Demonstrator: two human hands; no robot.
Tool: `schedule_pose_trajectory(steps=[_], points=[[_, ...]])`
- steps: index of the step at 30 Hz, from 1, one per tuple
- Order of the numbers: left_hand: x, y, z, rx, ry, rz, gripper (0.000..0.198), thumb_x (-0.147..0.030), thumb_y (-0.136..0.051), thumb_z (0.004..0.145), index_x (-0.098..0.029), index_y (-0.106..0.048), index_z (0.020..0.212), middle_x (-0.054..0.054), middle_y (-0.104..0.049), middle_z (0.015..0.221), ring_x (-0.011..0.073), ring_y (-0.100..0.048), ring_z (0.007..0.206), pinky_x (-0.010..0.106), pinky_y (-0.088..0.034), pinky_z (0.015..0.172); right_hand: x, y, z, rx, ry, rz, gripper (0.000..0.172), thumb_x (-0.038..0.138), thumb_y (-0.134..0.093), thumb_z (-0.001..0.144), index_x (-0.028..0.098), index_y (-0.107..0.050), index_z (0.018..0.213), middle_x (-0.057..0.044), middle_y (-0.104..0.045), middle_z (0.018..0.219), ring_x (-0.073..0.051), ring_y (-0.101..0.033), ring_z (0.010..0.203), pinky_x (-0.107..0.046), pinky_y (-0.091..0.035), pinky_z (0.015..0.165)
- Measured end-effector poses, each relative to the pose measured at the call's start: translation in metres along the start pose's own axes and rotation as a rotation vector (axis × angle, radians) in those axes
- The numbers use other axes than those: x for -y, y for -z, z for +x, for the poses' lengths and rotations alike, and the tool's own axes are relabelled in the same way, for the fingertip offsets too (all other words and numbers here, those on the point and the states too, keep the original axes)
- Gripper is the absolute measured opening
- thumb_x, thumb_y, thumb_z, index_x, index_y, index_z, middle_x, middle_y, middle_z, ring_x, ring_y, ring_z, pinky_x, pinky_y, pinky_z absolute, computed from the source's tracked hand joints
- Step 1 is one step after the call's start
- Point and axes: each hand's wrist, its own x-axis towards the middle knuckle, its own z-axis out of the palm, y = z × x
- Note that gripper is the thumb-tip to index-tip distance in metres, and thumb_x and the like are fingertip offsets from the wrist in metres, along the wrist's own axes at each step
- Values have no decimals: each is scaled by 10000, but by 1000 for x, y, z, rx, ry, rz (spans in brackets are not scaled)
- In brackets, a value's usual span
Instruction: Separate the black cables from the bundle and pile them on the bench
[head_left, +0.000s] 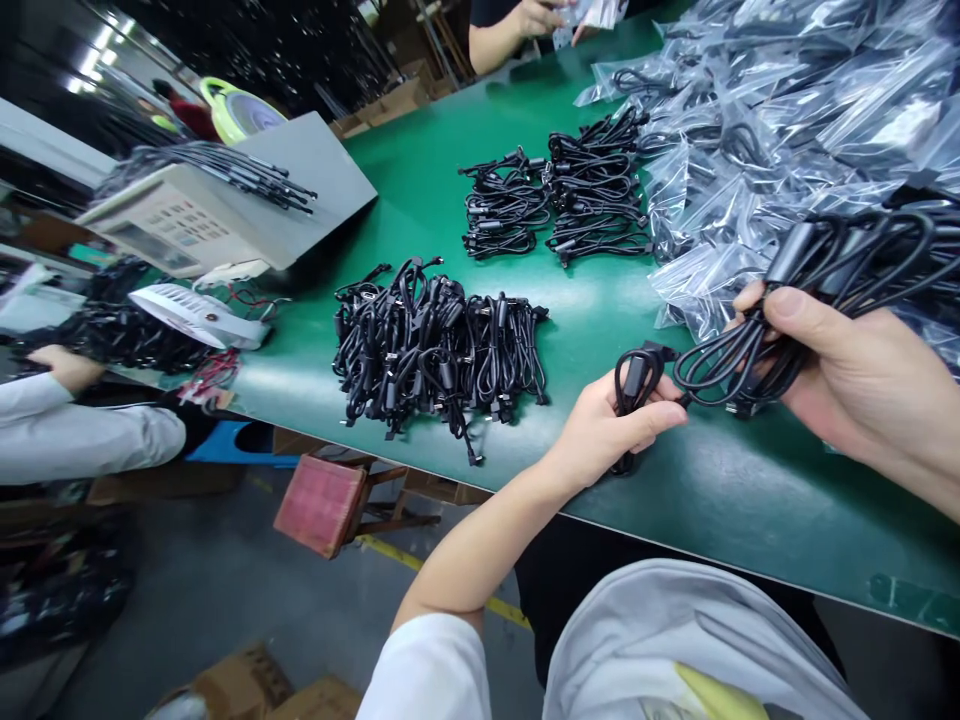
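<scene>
My left hand (600,425) is closed around a small coiled black cable (637,378), its thumb pressed along the near side. To the right, my right hand (847,365) grips a thick bunch of coiled black cables (832,260) between thumb and fingers. The loops from both hands come close together over the table; whether they touch I cannot tell. Left of my left hand lies a heap of bundled black cables (435,350). Farther back sit two neat stacks of cables, a left stack (506,205) and a right stack (598,185).
Clear plastic bags with cables (757,150) pile up at the right of the green table (420,150). A grey machine (247,200) and a small white fan-like device (199,315) stand left. A red-topped stool (321,505) is below the edge. Other people's hands (540,18) work across the table.
</scene>
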Motion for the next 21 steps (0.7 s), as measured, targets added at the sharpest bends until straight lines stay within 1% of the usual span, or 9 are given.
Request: schedule_pose_trajectory(steps=[2,3,5,8,11,15,18,21], points=[[0,1,0,-69,-52,-5,443,-422,-894,732,-188,-617,987,-90,-528,626,38,-395,502,221,-351,530,1,1,1,33,5,37,151,388,-889,777,270,-813,832,10,-726,942,-198,-663,894,-346,-611,930],[1,1,0,-92,-78,-7,436,-390,-902,725,-195,-616,990,-103,-494,604,38,-392,505,219,-353,542,1,2,1,46,4,53,129,371,-873,795,266,-815,844,9,-728,946,-198,-665,899,-342,-612,939],[2,2,0,-113,-117,-3,413,-355,-902,728,-200,-619,985,-108,-474,592,41,-396,517,222,-361,566,2,3,0,64,-6,69,94,339,-846,824,258,-820,863,9,-731,944,-188,-665,890,-321,-620,926],[3,3,0,-130,-159,14,386,-349,-897,735,-201,-627,969,-99,-479,604,50,-410,537,238,-379,594,2,3,-2,70,-26,79,72,315,-834,836,246,-823,853,9,-737,934,-168,-665,877,-259,-621,885],[4,3,0,-146,-212,35,380,-337,-905,724,-202,-620,938,-85,-499,648,55,-431,560,247,-393,612,3,3,-1,49,-63,102,61,289,-839,815,245,-829,857,13,-745,924,-155,-668,872,-216,-618,854],[5,3,0,-130,-288,54,371,-324,-900,732,-199,-593,899,-66,-527,728,47,-448,570,243,-405,607,2,3,1,12,-122,101,91,283,-845,784,231,-831,857,9,-744,899,-164,-676,875,-226,-631,830],[6,2,0,-111,-331,76,369,-350,-883,753,-194,-575,883,-45,-561,803,39,-457,573,246,-423,613,0,3,3,-5,-172,105,114,300,-842,773,208,-826,839,1,-740,882,-158,-667,833,-223,-636,794],[8,1,0,-99,-385,93,343,-315,-871,768,-188,-571,876,-23,-590,876,35,-475,600,243,-435,635,-2,5,4,-5,-212,122,92,289,-825,779,222,-825,842,7,-747,875,-154,-669,805,-225,-639,761]])
